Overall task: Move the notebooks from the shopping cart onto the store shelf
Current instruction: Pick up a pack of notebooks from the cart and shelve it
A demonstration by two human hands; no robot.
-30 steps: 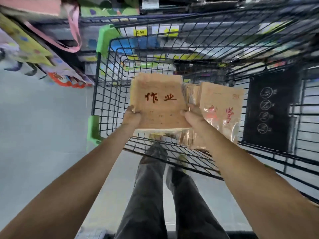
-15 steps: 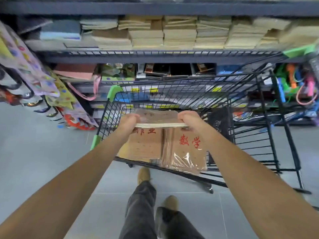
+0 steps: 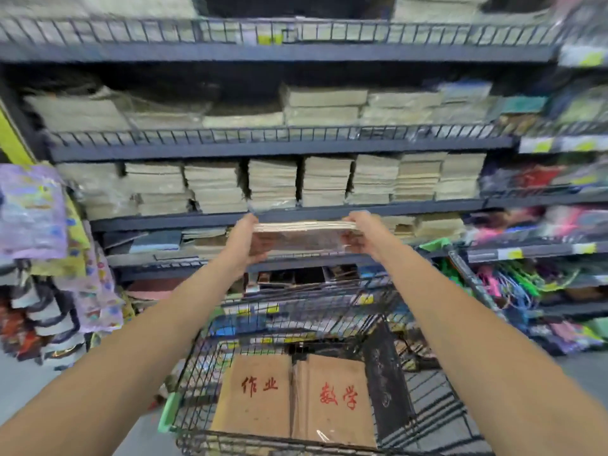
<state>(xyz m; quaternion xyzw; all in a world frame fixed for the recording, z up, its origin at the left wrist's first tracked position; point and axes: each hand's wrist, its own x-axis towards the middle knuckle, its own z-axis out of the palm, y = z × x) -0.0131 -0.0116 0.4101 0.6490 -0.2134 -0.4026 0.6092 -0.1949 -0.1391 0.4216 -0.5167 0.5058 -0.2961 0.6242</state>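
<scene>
the shelf (image 3: 164, 221) is filling the upper view in several tiers, and the tier just above the hands is carrying a row of pale stacks (image 3: 273, 184) set side by side with narrow gaps between them. the cart (image 3: 200, 366) is standing below, between the person and the shelf, and two brown notebooks (image 3: 256, 399) are lying flat in it, touching along one edge, red characters facing up. a wrapped pack (image 3: 304, 236) is hanging clear of the cart, well above it, level and edge-on to the camera, just below that tier's front rail; whether it is already reaching over a lower tier is hard to tell through the blur. the step in hand is looking like the carry, with the lift finished and the set-down not yet made, and with notebooks waiting in the cart the task is looking far from done. the next move is calling for picking a spot, likely a low stack or a free stretch of tier, keeping the pack flat, passing it over the rail and under the tier above, then letting go. the left hand (image 3: 245, 240) is gripping one short end and the right hand (image 3: 362, 233) the other, fingers curled round it, so the pack is spanning the space between the two palms.
</scene>
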